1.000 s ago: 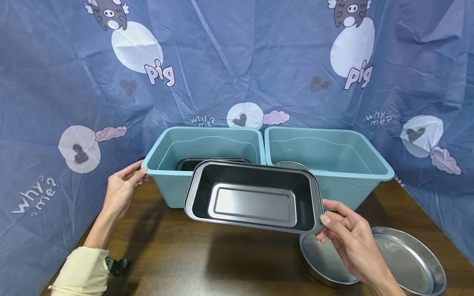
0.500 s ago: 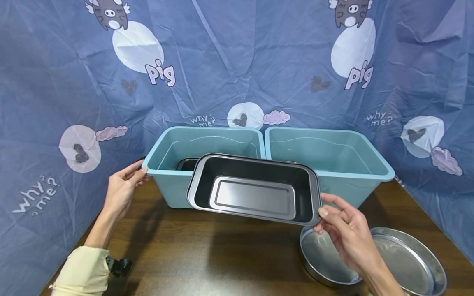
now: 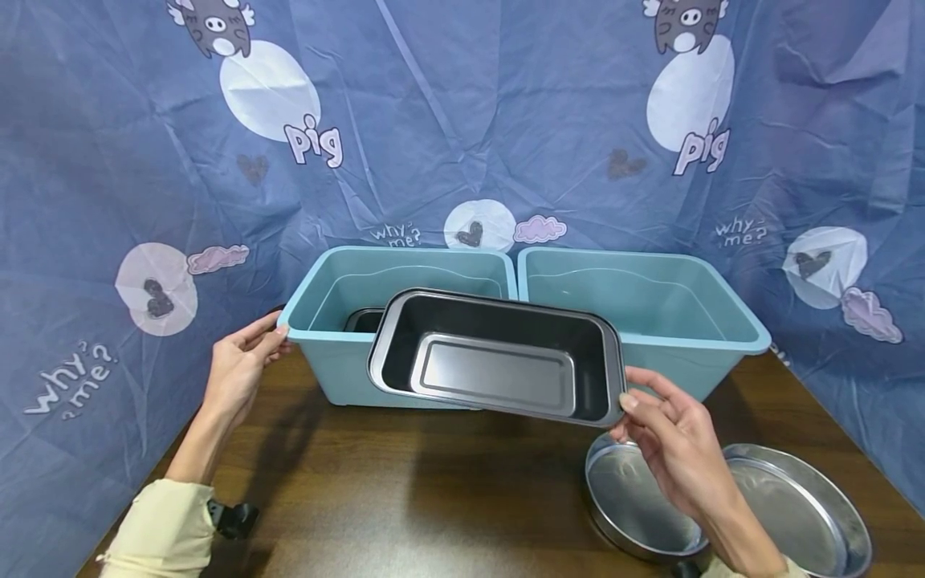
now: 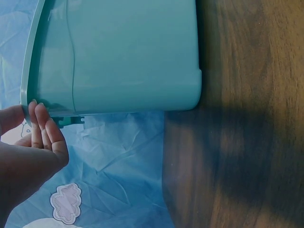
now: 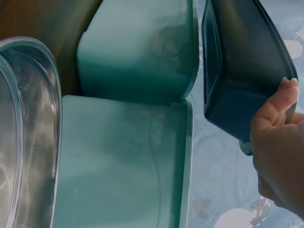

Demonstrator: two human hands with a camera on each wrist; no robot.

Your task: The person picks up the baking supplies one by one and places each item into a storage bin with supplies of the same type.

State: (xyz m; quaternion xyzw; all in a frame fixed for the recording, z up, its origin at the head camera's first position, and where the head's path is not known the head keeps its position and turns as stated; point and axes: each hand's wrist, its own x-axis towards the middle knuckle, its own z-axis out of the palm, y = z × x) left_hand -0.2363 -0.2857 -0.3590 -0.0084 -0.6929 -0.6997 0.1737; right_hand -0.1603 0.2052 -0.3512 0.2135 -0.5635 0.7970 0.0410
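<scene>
Right hand: your fingers pinch the rim of the dark loaf pan, thumb on the near side, between 3 and 4 o'clock on the pan. Pan is up off the table, tilted, opening turned toward you, its 9 o'clock end higher than its 3 o'clock end. In the head view it overlaps the near sides of both bins.

Left hand: fingers and thumb grip the rim of the left bin at its corner, between 8 and 9 o'clock. Bin is upright on the table, light blue. Inside it, part of another dark pan shows; rest is hidden by the pan you hold.

Right bin, same colour, upright just beside the left bin at its 3 o'clock.

Near round metal pan lies on the table at 7 o'clock from your right hand, partly covered by it. Second round metal pan at 4 o'clock from that hand; can't tell if the two touch.

Pale yellow sleeve and black wrist device at 7 o'clock from your left hand. Blue printed fabric hangs at 12 o'clock, beyond the bins.
</scene>
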